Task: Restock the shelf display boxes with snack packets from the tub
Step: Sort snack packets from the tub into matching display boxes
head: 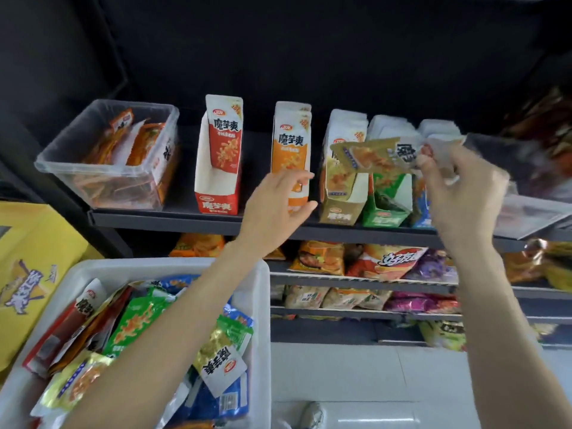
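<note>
Clear bin (pixel 55 156): far left on the dark shelf (pixel 173 219), holds orange packets.
White tub (pixel 263 305): lower left, below the shelf, heaped with green, blue, gold and red snack packets.
Red display box (pixel 218 168): upright, front well looks bare.
Orange display box (pixel 291 140): next along, partly behind the left hand.
Left hand (pixel 274 209): raised before the orange box, fingers spread loose, gripping nothing.
Gold display box (pixel 340 193): right of orange, packets inside.
Gold packet (pixel 371 156): held flat above the gold and green boxes.
Right hand (pixel 458 193): thumb and fingers pinching the packet's right end.
</note>
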Demonstrator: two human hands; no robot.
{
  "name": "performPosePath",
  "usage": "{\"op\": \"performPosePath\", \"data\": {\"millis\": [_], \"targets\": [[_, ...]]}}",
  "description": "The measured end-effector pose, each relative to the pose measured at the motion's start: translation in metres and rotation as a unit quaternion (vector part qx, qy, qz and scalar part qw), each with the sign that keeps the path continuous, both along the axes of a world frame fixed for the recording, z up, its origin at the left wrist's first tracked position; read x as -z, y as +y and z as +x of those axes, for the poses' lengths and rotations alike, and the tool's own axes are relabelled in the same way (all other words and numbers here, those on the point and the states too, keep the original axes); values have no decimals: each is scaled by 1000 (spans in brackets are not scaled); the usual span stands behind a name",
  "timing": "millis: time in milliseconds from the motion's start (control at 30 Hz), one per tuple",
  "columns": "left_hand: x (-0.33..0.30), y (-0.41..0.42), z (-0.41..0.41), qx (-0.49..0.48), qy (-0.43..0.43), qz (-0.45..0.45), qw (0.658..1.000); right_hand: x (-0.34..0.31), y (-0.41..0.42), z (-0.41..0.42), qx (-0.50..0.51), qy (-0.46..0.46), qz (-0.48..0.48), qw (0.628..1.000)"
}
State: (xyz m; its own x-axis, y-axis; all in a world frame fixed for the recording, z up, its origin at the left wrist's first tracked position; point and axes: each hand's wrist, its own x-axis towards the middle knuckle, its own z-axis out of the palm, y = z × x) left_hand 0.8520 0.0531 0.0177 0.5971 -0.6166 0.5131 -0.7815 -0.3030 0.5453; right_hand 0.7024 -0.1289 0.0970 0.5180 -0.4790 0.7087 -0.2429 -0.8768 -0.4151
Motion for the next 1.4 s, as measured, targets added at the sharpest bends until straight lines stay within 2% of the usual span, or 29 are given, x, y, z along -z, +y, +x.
{"op": "performPosePath", "data": {"millis": [100, 167, 300, 400, 467, 567, 633, 767, 833, 933, 1033, 1133, 1233, 1300, 1400], "targets": [[11, -40, 11, 12, -99, 78, 992, 3, -31, 32, -18, 60, -80, 995], [18, -56, 15, 16, -134, 97, 986, 3, -40, 51, -37, 105, -110, 988], [23, -67, 17, 10, -140, 78, 987, 6, -52, 89, -40, 185, -194, 963], [25, -69, 19, 10, -127, 89, 988, 6, -55, 108, -38, 291, -174, 940], [26, -69, 20, 11, -119, 93, 989, 7, -55, 118, -46, 320, -152, 934], [26, -66, 20, 13, -111, 80, 991, 14, -59, 125, -52, 290, -120, 948], [24, -60, 15, 13, -102, 50, 993, 18, -55, 115, -47, 238, -101, 965], [21, -23, -5, -29, -41, -108, 993, 31, -11, 70, -95, 67, -45, 992], [25, 6, -16, -63, -22, -181, 981, 44, 24, 49, -143, 44, 5, 989], [39, 59, -30, -109, -3, -206, 972, 72, 82, 27, -208, 75, 81, 972], [61, 118, -35, -136, 29, -128, 982, 111, 134, 22, -256, 162, 131, 944], [92, 171, -27, -139, 39, 79, 986, 144, 175, 31, -294, 311, 139, 893], [123, 212, -19, -133, 38, 235, 962, 163, 208, 42, -307, 473, 89, 821], [136, 228, -17, -133, 63, 288, 946, 173, 226, 48, -294, 541, 76, 784], [141, 235, -19, -112, 88, 289, 947, 194, 246, 54, -257, 597, 83, 755]]}}
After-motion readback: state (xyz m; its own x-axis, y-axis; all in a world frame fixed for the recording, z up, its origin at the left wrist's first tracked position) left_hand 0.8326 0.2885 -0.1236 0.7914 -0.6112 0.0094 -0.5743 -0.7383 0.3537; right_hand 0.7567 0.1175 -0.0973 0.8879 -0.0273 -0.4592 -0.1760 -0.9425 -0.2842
